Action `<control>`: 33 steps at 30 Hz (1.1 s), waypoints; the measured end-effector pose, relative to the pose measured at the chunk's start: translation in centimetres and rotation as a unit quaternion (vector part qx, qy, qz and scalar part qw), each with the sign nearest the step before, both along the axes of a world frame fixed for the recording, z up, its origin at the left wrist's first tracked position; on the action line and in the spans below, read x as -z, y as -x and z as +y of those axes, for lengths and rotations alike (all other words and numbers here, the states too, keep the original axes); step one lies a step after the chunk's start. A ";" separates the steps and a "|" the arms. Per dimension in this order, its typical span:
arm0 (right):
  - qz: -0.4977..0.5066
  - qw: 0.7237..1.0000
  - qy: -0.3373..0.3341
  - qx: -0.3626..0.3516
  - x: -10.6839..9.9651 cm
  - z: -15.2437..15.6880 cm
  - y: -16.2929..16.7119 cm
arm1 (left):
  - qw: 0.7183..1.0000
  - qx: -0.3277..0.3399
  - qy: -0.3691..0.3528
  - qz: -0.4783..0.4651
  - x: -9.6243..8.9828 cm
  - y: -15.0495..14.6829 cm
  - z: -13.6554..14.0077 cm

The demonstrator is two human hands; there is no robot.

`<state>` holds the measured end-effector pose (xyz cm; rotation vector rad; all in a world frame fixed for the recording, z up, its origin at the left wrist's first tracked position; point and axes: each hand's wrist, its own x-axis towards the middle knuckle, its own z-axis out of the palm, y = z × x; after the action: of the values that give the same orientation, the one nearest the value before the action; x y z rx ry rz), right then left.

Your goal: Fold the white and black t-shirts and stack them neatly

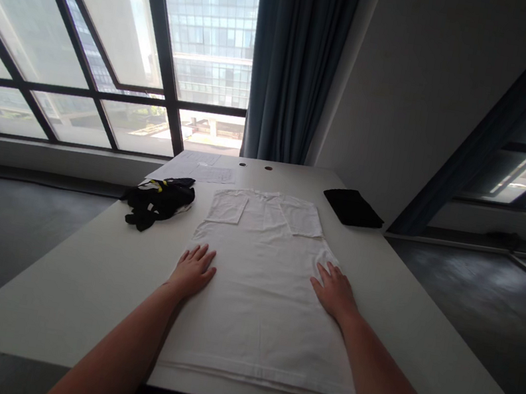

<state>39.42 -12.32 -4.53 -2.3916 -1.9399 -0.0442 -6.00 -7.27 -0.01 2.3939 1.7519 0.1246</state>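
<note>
A white T-shirt (259, 297) lies spread flat on the white table, its hem toward me and its collar end away. Both short sleeves are folded inward over the body near the top. My left hand (193, 271) rests on the shirt's left side edge, fingers spread and palm down. On the opposite side edge lies my right hand (333, 289), also flat with its fingers apart. Light creases cross the cloth between the hands. Neither hand grips the fabric.
The white table (74, 300) reaches toward the window and blue curtain (298, 62). A crumpled black cloth bundle (161, 200) lies at left, beside paper sheets (197, 169). At back right sits a folded black cloth (352, 208). Two round holes pierce the tabletop's far end.
</note>
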 end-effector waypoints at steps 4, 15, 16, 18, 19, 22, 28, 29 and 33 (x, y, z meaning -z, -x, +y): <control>-0.007 1.000 0.001 -0.002 -0.1 0.0 0.0 | 0.999 -0.045 -0.007 -0.004 -0.1 -0.2 -0.2; -0.004 1.000 -0.011 -0.010 0.1 0.1 0.0 | 0.983 -0.177 -0.038 0.039 0.2 0.1 0.1; -0.004 1.000 -0.013 -0.010 0.1 0.1 -0.1 | 0.983 -0.177 -0.043 0.038 0.2 0.2 0.1; -0.003 1.000 -0.014 -0.008 0.1 0.0 -0.1 | 0.982 -0.177 -0.048 0.035 0.1 0.3 0.3; -0.003 1.000 -0.013 -0.008 0.1 0.0 -0.1 | 0.983 -0.177 -0.048 0.033 0.1 0.4 0.3; -0.003 1.000 -0.007 -0.006 0.0 0.0 0.0 | 0.985 -0.167 -0.031 0.016 -0.2 0.8 0.7; -0.006 1.000 -0.006 0.000 -0.2 -0.1 0.2 | 0.990 -0.128 -0.003 -0.051 -0.5 2.4 0.7; -0.007 1.000 -0.005 0.001 -0.2 -0.1 0.3 | 0.989 -0.131 -0.005 -0.066 -0.6 2.8 0.5; -0.011 1.000 -0.002 0.000 -0.3 -0.2 0.5 | 0.976 -0.134 0.017 -0.168 -1.0 5.1 -0.3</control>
<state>38.96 -12.51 -4.18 -2.3998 -1.9473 -0.0751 -11.13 -7.60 0.96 1.9577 1.8757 0.4973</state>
